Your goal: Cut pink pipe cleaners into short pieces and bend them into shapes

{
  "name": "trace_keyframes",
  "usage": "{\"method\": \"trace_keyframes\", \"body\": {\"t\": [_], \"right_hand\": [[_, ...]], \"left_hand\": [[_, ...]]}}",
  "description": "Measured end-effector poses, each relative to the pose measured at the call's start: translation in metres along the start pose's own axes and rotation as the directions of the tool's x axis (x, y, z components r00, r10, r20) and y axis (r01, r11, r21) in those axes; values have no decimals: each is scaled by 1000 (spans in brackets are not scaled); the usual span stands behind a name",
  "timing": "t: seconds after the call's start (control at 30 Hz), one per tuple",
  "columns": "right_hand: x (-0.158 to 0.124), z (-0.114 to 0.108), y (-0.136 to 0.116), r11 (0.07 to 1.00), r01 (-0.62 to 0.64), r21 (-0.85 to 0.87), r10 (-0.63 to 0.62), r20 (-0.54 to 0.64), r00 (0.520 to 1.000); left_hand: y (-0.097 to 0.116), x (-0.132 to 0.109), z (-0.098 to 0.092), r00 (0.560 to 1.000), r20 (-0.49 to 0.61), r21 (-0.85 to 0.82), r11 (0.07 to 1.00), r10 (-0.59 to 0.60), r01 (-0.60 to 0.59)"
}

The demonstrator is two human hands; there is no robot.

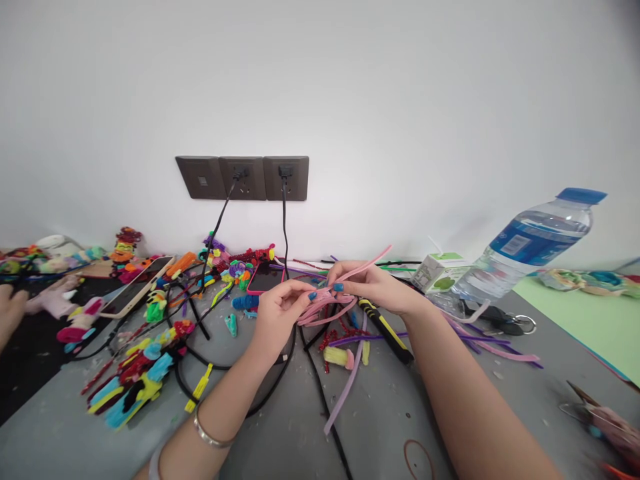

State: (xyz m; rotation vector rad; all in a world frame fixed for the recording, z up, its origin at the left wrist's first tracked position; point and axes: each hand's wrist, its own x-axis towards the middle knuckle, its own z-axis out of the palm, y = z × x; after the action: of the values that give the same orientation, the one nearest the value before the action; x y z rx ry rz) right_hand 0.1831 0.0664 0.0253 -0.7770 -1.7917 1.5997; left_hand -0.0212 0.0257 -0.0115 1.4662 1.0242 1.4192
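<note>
My left hand [280, 317] and my right hand [375, 288] meet above the grey table. Their fingertips pinch a looped bundle of pink pipe cleaners [327, 310], one end of which sticks out up and to the right. Blue polish colours both thumbnails. Right under my right hand lies a black and yellow tool handle [389, 332], its working end hidden. Below the bundle are a lilac pipe cleaner [349, 387], a pale yellow fuzzy piece with a pink tip [339, 357] and red tinsel scraps. More pink and purple pipe cleaners [500, 347] lie to the right.
A water bottle [525, 247] and a small drink carton [440, 272] stand at the right. Keys [500, 320] and scissors [595, 413] lie there too. Colourful pipe-cleaner figures [135, 383], black cables [320, 390] and phones fill the left. A co-worker's hand [11, 310] shows at the left edge.
</note>
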Motion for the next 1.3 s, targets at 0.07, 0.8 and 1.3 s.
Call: {"method": "trace_keyframes", "body": {"t": [0.07, 0.8, 1.3], "right_hand": [[1, 0, 1, 1000, 11, 0, -11, -7, 1000], [1, -1, 0, 1000, 19, -12, -18, 74, 997], [-1, -3, 4, 996, -88, 34, 78, 231, 970]], "left_hand": [[0, 0, 0, 1000, 3, -2, 1000, -7, 7], [0, -1, 2, 998, 31, -62, 997, -49, 50], [4, -1, 2, 993, 93, -104, 991, -77, 87]]}}
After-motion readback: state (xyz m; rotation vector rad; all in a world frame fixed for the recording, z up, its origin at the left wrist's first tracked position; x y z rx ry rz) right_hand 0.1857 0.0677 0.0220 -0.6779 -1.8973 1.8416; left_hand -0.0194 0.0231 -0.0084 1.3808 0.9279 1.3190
